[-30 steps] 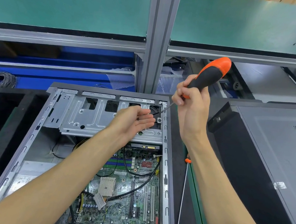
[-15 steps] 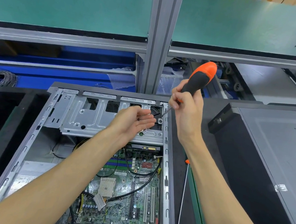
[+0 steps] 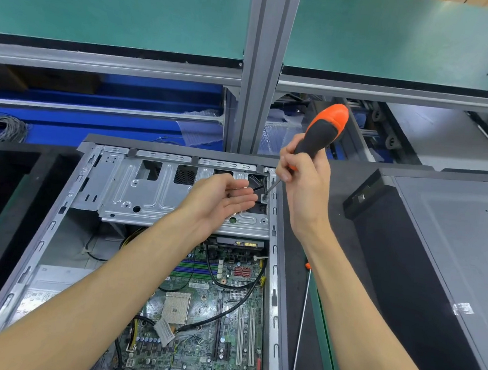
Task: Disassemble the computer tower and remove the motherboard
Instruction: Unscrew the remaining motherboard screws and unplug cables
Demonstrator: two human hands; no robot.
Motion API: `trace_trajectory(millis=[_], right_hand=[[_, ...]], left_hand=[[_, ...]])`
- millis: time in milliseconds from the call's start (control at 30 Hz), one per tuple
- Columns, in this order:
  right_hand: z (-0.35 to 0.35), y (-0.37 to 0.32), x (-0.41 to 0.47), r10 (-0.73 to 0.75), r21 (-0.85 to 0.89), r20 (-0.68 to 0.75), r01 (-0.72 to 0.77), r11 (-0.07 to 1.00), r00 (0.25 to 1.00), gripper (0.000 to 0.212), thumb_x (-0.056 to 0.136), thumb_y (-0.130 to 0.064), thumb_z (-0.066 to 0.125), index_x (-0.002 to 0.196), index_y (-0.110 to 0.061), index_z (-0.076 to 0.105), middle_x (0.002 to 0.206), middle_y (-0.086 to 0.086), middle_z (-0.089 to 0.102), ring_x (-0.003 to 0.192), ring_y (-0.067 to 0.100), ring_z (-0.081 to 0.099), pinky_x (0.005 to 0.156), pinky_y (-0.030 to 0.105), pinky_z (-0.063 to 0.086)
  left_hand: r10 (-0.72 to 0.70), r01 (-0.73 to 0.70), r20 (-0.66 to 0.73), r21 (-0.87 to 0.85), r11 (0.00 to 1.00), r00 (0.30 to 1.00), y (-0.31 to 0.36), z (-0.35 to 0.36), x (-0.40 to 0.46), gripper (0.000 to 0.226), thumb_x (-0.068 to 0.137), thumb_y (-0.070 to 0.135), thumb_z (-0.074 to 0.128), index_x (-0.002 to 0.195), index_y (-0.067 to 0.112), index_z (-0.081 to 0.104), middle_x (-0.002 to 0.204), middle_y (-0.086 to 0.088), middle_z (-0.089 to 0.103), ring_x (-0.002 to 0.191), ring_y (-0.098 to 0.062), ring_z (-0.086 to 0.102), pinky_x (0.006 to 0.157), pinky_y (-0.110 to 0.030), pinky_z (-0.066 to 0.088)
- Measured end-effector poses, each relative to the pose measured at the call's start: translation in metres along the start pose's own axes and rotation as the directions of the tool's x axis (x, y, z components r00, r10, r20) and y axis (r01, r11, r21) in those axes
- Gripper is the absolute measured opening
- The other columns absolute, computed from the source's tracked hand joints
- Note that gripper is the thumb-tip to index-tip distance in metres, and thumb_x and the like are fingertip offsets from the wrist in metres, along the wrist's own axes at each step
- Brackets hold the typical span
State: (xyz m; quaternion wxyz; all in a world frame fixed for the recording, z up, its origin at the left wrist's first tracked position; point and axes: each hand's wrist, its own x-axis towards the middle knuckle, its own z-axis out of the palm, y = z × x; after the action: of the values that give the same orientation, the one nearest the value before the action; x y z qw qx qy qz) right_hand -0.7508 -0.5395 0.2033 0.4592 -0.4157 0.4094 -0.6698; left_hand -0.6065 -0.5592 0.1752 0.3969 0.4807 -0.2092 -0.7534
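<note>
Left hand (image 3: pixel 223 196) palm-up over the silver drive cage (image 3: pixel 146 193), fingers straight and relaxed, spread narrow, holding nothing, fingertips just short of the cage's right end. Computer tower (image 3: pixel 54 226) on its side with the side panel off, grey steel frame edged with slotted rails, filling the lower middle of the view. Inside, at the far end, the drive cage: stamped silver sheet with ribs, several rectangular cut-outs and round holes. Nearer, below the cage, the motherboard (image 3: pixel 208 330) flat in the case floor: green board, pale square CPU socket, green and blue memory slots, 2 white expansion slots beside a dark one, red connectors, small capacitors, with a black cable (image 3: pixel 224 314) looping across it. Right hand (image 3: pixel 302 184) curled round the orange-and-black screwdriver (image 3: pixel 322 132), handle tilted up and to the right, thin shaft angled down-left, tip at a screw (image 3: pixel 264 198) on the right end of the cage, beside the tower's right rail. Further right, on the dark mat, a long thin tool with an orange end (image 3: pixel 302 309) alongside the tower, then a second tower (image 3: pixel 438 263), closed, black with a grey side panel.
</note>
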Motion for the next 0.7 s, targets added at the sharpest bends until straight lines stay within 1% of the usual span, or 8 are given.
trace_trajectory(millis=[267, 367, 400, 467, 500, 533, 600, 700], right_hand=[[0.006, -0.018, -0.002, -0.017, 0.100, -0.020, 0.019, 0.995, 1.000, 0.014, 0.082, -0.001, 0.044, 0.083, -0.014, 0.050, 0.070, -0.001, 0.041, 0.058, 0.015, 0.030, 0.061, 0.028, 0.026], [0.012, -0.027, -0.002, -0.022, 0.252, 0.018, 0.016, 0.967, 1.000, 0.020, 0.083, 0.002, 0.043, 0.082, -0.015, 0.053, 0.071, 0.001, 0.040, 0.058, 0.014, 0.030, 0.061, 0.027, 0.026], [0.014, -0.028, -0.004, -0.008, 0.305, 0.037, -0.003, 0.952, 0.999, 0.021, 0.084, 0.002, 0.043, 0.082, -0.015, 0.054, 0.071, 0.001, 0.041, 0.057, 0.014, 0.031, 0.061, 0.026, 0.027], [0.022, -0.026, -0.008, 0.031, 0.345, 0.066, -0.052, 0.937, 0.997, 0.019, 0.083, 0.002, 0.043, 0.083, -0.014, 0.052, 0.071, 0.002, 0.041, 0.055, 0.013, 0.031, 0.061, 0.027, 0.026], [0.026, -0.025, -0.010, 0.051, 0.345, 0.072, -0.073, 0.936, 0.996, 0.017, 0.082, 0.001, 0.043, 0.083, -0.014, 0.051, 0.070, 0.002, 0.040, 0.055, 0.013, 0.030, 0.061, 0.028, 0.025], [0.029, -0.024, -0.012, 0.068, 0.352, 0.073, -0.090, 0.932, 0.995, 0.016, 0.082, 0.001, 0.043, 0.083, -0.013, 0.050, 0.070, 0.003, 0.039, 0.055, 0.013, 0.030, 0.061, 0.029, 0.024], [0.031, -0.025, -0.013, 0.097, 0.407, 0.065, -0.115, 0.906, 0.993, 0.014, 0.081, -0.001, 0.043, 0.084, -0.013, 0.048, 0.069, 0.002, 0.039, 0.054, 0.012, 0.030, 0.061, 0.028, 0.024], [0.025, -0.032, -0.008, 0.115, 0.521, 0.065, -0.132, 0.843, 0.991, 0.014, 0.085, -0.002, 0.040, 0.086, -0.014, 0.046, 0.070, 0.000, 0.041, 0.054, 0.012, 0.030, 0.060, 0.025, 0.028]], left_hand=[[0.017, -0.017, -0.022, 0.006, 1.000, 1.000, -0.003, 0.000, 0.002, 0.018, 0.093, 0.000, 0.050, 0.103, -0.009, 0.064, 0.096, -0.024, 0.070, 0.083, -0.031, 0.074, 0.068, -0.034, 0.061], [0.023, -0.022, -0.021, 0.039, 0.999, 1.000, -0.002, 0.007, 0.002, 0.023, 0.098, 0.011, 0.048, 0.102, -0.006, 0.064, 0.099, -0.022, 0.069, 0.088, -0.030, 0.072, 0.074, -0.034, 0.059], [0.002, -0.003, 0.007, 0.045, 0.999, 1.000, -0.001, 0.011, 0.000, 0.027, 0.100, 0.016, 0.046, 0.101, -0.005, 0.064, 0.094, -0.018, 0.069, 0.085, -0.026, 0.070, 0.072, -0.033, 0.058], [-0.080, 0.072, 0.111, 0.073, 0.995, 0.991, 0.003, 0.019, -0.006, 0.034, 0.101, 0.023, 0.042, 0.083, 0.003, 0.063, 0.068, -0.007, 0.060, 0.060, -0.016, 0.057, 0.054, -0.025, 0.049], [-0.116, 0.100, 0.152, 0.106, 0.989, 0.982, 0.003, 0.022, -0.008, 0.036, 0.100, 0.024, 0.041, 0.070, 0.010, 0.056, 0.057, -0.001, 0.047, 0.048, -0.013, 0.044, 0.044, -0.022, 0.039], [-0.136, 0.110, 0.169, 0.152, 0.982, 0.976, 0.003, 0.022, -0.010, 0.039, 0.100, 0.024, 0.040, 0.062, 0.015, 0.047, 0.052, 0.002, 0.033, 0.042, -0.011, 0.030, 0.038, -0.021, 0.027], [-0.139, 0.092, 0.173, 0.257, 0.962, 0.975, 0.001, 0.014, -0.015, 0.044, 0.100, 0.025, 0.038, 0.056, 0.022, 0.031, 0.053, 0.005, 0.017, 0.041, -0.010, 0.014, 0.037, -0.022, 0.013], [-0.096, 0.043, 0.162, 0.305, 0.951, 0.982, 0.005, -0.019, -0.028, 0.045, 0.102, 0.025, 0.038, 0.059, 0.024, 0.025, 0.056, 0.005, 0.013, 0.045, -0.011, 0.010, 0.039, -0.023, 0.009]])
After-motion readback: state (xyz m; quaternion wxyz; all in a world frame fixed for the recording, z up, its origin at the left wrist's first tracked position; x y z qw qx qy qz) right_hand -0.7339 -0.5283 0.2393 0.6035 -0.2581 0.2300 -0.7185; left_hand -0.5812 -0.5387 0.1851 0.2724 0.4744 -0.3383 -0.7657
